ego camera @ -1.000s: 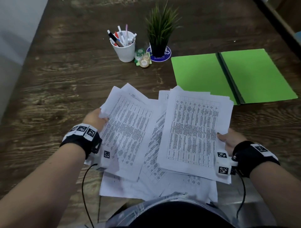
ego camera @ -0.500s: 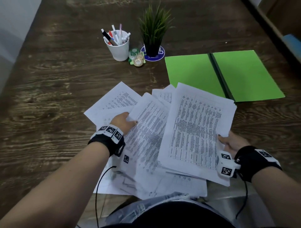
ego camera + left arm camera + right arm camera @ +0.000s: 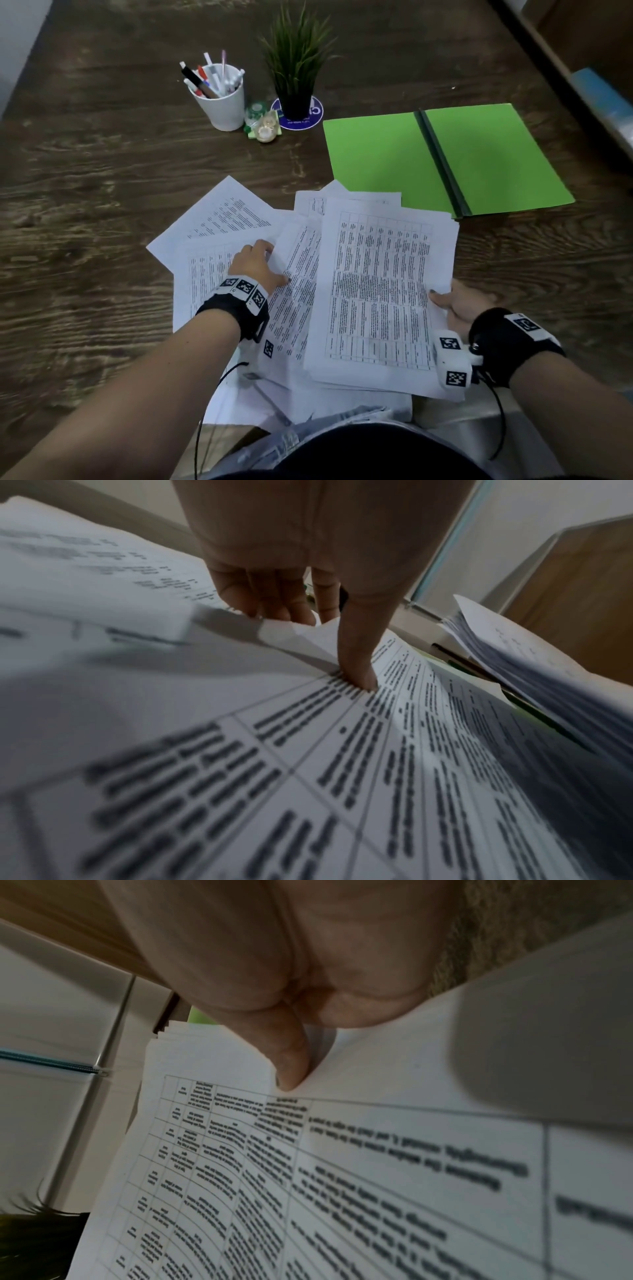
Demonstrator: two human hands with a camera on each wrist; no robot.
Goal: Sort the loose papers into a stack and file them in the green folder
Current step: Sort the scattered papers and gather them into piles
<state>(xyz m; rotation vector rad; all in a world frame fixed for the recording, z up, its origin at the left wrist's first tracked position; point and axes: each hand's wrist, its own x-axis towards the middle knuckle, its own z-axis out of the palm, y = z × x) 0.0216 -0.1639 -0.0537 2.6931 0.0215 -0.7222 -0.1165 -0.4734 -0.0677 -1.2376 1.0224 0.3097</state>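
Note:
The green folder (image 3: 376,161) lies open on the dark wooden table (image 3: 85,205), at the right behind the papers. My right hand (image 3: 452,303) holds a stack of printed papers (image 3: 380,291) by its right edge, thumb (image 3: 289,1058) on top of the stack (image 3: 342,1177). Just left of it, my left hand (image 3: 265,263) pinches a loose sheet (image 3: 298,274), with the thumb (image 3: 358,653) pressing on the print and the fingers (image 3: 270,599) curled under the raised edge. More loose sheets (image 3: 219,219) lie fanned out on the table to the left and beneath.
A white cup of pens (image 3: 222,102), a small potted plant (image 3: 296,68) and small jars (image 3: 263,123) stand behind the papers. A shelf edge (image 3: 582,85) runs along the far right. Bare wood shows to the left of the papers.
My left hand has moved right, from the papers' left edge to a sheet beside the stack. The right hand keeps its hold on the stack.

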